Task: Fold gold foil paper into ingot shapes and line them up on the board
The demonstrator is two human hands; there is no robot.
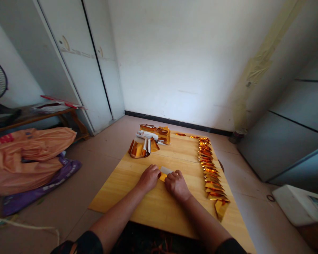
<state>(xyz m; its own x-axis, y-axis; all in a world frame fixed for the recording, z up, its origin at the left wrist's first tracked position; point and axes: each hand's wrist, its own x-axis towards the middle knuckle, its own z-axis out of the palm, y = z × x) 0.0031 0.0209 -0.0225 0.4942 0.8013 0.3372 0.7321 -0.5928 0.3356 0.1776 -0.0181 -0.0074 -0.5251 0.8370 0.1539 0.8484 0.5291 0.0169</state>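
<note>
Between my two hands, a small sheet of gold foil paper (163, 176) with a pale grey-white part lies just above the table. My left hand (149, 177) grips its left edge with curled fingers. On the other side, my right hand (177, 184) has its fingers closed over the right edge. A long row of folded gold foil pieces (210, 165) runs along the table's right side, and one folded piece (221, 209) sits at the row's near end. Beyond my left hand, loose curled gold sheets (139, 148) rest on the wooden table (127, 176).
A stack of gold foil (163, 134) with white paper stands at the table's far left corner. Orange bags (31, 144) and a purple bag (45, 187) lie on the floor at left. A white box (302, 204) is at right. A wall and cabinets (76, 63) stand behind.
</note>
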